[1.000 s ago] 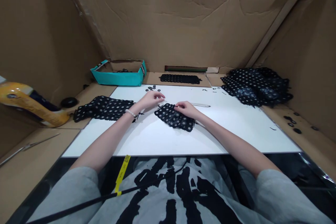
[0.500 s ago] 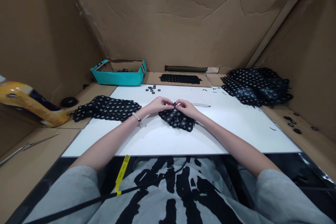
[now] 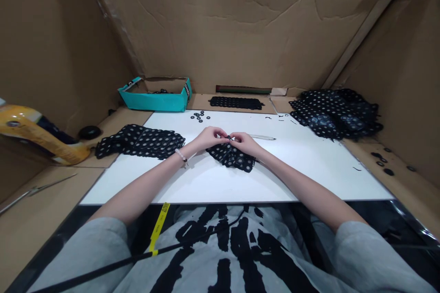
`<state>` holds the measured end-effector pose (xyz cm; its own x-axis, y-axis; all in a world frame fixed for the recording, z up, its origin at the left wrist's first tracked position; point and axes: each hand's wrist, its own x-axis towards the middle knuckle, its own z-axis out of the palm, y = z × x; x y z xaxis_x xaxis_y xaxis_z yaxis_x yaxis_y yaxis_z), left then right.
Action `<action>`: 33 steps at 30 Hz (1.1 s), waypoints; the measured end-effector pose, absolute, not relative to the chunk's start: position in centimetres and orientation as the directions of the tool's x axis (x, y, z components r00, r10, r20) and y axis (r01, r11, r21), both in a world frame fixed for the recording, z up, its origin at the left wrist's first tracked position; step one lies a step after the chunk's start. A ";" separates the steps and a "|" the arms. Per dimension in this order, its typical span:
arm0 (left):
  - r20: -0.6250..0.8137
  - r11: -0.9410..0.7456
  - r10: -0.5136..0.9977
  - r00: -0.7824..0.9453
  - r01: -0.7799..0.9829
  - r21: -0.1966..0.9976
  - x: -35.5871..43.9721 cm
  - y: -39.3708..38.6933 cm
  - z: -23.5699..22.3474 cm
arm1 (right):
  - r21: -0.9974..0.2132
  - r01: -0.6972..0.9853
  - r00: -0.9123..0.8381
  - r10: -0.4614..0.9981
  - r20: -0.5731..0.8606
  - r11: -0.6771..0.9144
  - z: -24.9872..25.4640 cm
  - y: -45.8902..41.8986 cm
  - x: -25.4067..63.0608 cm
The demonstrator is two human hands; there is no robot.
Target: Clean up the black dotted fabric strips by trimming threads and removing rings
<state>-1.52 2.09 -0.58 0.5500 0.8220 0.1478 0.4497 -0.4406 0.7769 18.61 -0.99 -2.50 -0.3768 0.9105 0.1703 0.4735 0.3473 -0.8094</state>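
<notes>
Between my hands hangs a black mesh piece (image 3: 231,158) with rows of round holes, gathered at its top edge and fanning out over the white board (image 3: 206,185). My left hand (image 3: 210,137) pinches that edge from the left. From the right, the fingertips of my right hand (image 3: 244,142) pinch the same spot, almost touching the left ones. Whatever small part sits between the fingertips is too small to make out. Left of my left wrist lies a larger black mesh strip (image 3: 147,141). Behind my right hand is a pale, pointed, pen-like tool (image 3: 263,137).
Loose black rings (image 3: 200,116) lie beyond my left hand, near a turquoise box (image 3: 154,102). A flat mesh strip (image 3: 236,102) is at the back, a mesh pile (image 3: 337,112) at right. Scissors (image 3: 37,190) and a yellow bottle (image 3: 37,132) are at left; more rings (image 3: 380,160) lie right.
My fingertips have shifted slightly at the gathered edge, the right fingers now covering more of it. The mesh piece stays in nearly the same place.
</notes>
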 end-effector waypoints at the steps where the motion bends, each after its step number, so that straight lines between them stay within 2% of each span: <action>1: 0.157 -0.440 0.829 0.537 0.453 0.775 -1.5 2.0 -0.6 | -0.809 0.473 -0.379 0.909 0.171 0.350 -2.5 -1.0 18.6; 6: 0.165 -0.423 0.851 0.499 0.462 0.779 -1.2 1.6 -0.6 | -0.801 0.490 -0.370 0.914 0.166 0.343 -2.4 -1.2 18.6; 12: 0.080 -0.333 0.862 0.501 0.439 0.834 -1.5 2.8 -1.2 | -0.781 0.545 -0.334 0.933 0.130 0.304 -2.4 -1.0 18.5; 14: 0.069 -0.284 0.902 0.426 0.465 0.838 -2.4 3.8 -1.3 | -0.770 0.575 -0.321 0.942 0.102 0.279 -2.4 -1.0 18.5; 16: 0.111 -0.242 0.956 0.273 0.509 0.826 -3.8 5.0 -1.0 | -0.760 0.595 -0.315 0.946 0.078 0.261 -2.3 -0.9 18.6; 19: 0.207 -0.174 0.978 0.023 0.639 0.749 -6.6 6.3 -0.3 | -0.755 0.604 -0.324 0.944 0.060 0.255 -2.1 -1.0 18.7; 22: 0.062 -0.023 0.998 -0.026 0.736 0.676 -8.5 7.1 0.0 | -0.747 0.608 -0.333 0.941 0.070 0.270 -2.0 -1.1 18.7; 24: 0.023 0.025 0.998 -0.054 0.744 0.668 -8.9 7.3 -0.1 | -0.738 0.612 -0.336 0.938 0.081 0.283 -2.0 -1.1 18.7; 28: 0.197 -0.057 0.976 -0.097 0.755 0.653 -8.6 7.8 -0.5 | -0.737 0.606 -0.345 0.934 0.094 0.298 -2.1 -1.1 18.7; 30: 0.234 -0.059 0.968 -0.094 0.816 0.575 -8.6 8.1 -0.8 | -0.737 0.604 -0.353 0.931 0.095 0.305 -2.1 -1.0 18.7; 33: 0.234 -0.035 0.971 -0.059 0.925 0.379 -9.0 8.3 -1.4 | -0.735 0.604 -0.355 0.930 0.098 0.308 -2.1 -1.0 18.7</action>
